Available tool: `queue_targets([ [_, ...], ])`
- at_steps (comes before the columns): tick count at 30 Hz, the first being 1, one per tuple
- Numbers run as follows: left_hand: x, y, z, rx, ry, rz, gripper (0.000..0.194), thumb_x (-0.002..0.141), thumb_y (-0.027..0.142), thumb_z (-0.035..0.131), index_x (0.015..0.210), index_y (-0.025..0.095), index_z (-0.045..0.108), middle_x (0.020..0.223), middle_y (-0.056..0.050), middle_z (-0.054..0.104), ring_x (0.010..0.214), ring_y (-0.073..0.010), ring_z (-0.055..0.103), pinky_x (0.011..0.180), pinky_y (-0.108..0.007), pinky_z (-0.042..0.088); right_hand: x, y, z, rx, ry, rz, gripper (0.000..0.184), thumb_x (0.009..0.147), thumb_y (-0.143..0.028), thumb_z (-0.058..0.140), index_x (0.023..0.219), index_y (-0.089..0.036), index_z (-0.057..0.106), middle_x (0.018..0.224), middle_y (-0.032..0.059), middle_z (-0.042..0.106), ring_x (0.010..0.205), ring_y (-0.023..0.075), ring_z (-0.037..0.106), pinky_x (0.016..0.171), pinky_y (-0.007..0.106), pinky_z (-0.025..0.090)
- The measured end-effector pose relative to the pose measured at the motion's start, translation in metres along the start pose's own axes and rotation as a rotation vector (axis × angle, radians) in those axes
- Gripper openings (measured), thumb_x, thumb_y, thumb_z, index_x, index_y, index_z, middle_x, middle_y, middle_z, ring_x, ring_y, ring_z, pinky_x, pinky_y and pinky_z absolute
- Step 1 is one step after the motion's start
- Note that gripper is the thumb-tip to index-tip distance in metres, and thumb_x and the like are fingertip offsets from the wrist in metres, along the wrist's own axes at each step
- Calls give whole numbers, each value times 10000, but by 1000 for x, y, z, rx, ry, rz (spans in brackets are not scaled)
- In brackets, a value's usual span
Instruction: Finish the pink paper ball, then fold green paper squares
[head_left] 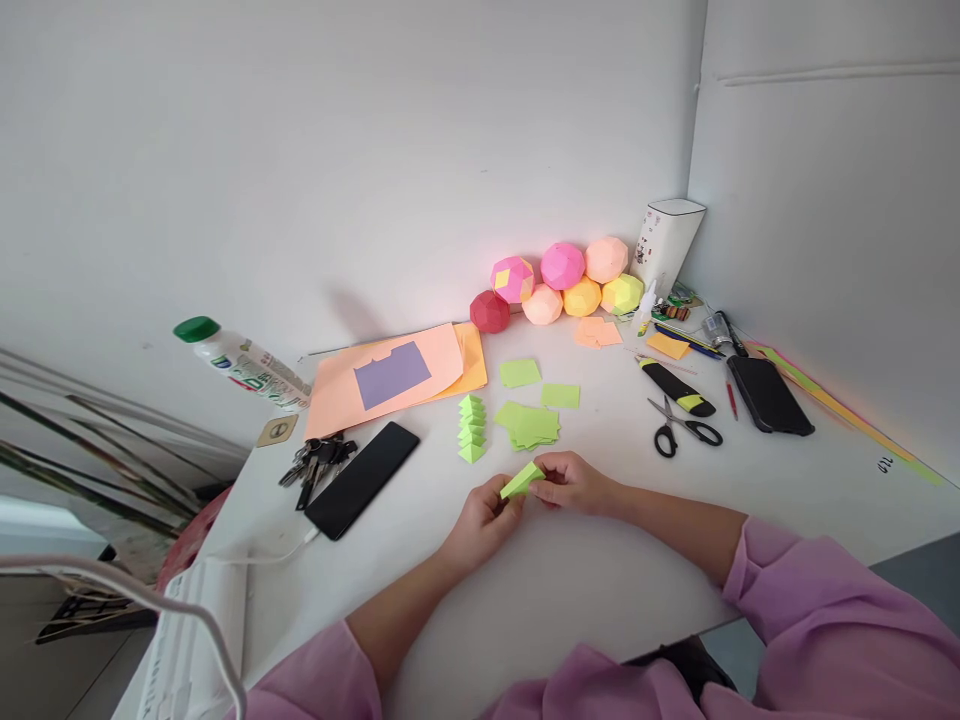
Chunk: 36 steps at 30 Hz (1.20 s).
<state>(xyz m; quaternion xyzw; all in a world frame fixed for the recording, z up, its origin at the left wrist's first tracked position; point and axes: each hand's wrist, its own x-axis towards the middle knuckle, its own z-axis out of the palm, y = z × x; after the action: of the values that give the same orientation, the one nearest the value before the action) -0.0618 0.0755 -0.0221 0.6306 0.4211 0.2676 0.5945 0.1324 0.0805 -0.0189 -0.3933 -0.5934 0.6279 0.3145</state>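
Between my two hands is a small folded piece of light green paper (522,480), held just above the white table. My left hand (484,522) pinches its left end, and my right hand (571,483) grips the right end with thumb and fingers. Beyond them lie a loose pile of green paper pieces (534,426), one green rectangle (560,396) and a few more green sheets (520,373). To the left of these, a row of folded green paper units (472,430) stands nested together.
Several faceted paper balls (562,266) are stacked by the wall. Scissors (684,428), a box cutter (676,387) and a black phone-shaped case (770,394) lie right. A phone (363,480), keys (319,460), orange paper sheets (337,395) and a white bottle (247,365) are left.
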Motion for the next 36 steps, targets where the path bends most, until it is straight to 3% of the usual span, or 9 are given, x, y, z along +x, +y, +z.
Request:
queue_targets([
  [11, 0, 0, -1, -251, 66, 55, 282, 825, 429, 568, 734, 188, 455, 602, 41, 480, 595, -105, 440, 574, -236, 342, 3, -2, -3, 130, 140, -15, 258, 796, -350, 607, 668, -174, 470, 553, -37, 543, 495, 86, 489, 515, 235, 413],
  [18, 5, -3, 1, -483, 128, 66, 394, 731, 372, 730, 819, 218, 378, 710, 52, 589, 702, -110, 595, 665, -237, 419, 4, 3, -2, 75, 77, 8, 251, 745, -354, 692, 762, -163, 531, 591, -42, 530, 530, 98, 517, 500, 227, 420],
  [21, 8, -3, 1, -509, 147, 57, 429, 721, 370, 737, 781, 221, 339, 630, 83, 560, 618, -89, 575, 633, -227, 410, 4, 3, -1, 80, 90, 17, 279, 725, -344, 711, 717, -173, 490, 582, -48, 515, 525, 101, 520, 495, 230, 421],
  [27, 9, -1, 2, -483, 222, 91, 427, 723, 373, 723, 738, 223, 324, 565, 99, 498, 552, -84, 519, 587, -226, 378, 2, 0, -3, 149, 140, -92, 219, 857, -329, 534, 715, -186, 447, 557, -33, 530, 506, 104, 498, 511, 253, 418],
  [32, 9, -6, 1, -470, 198, 88, 342, 774, 389, 678, 773, 216, 383, 589, 75, 537, 565, -80, 488, 592, -217, 369, -1, 0, 0, 95, 148, -253, 78, 819, -201, 547, 840, -200, 472, 863, 7, 500, 610, 86, 499, 513, 230, 422],
  [36, 10, -7, 0, -444, 179, 95, 274, 800, 397, 654, 843, 204, 465, 635, 60, 534, 593, -82, 489, 612, -221, 380, 1, 4, 1, -76, 169, -345, 178, 797, -146, 550, 963, -201, 580, 1102, 68, 441, 685, 79, 470, 518, 213, 426],
])
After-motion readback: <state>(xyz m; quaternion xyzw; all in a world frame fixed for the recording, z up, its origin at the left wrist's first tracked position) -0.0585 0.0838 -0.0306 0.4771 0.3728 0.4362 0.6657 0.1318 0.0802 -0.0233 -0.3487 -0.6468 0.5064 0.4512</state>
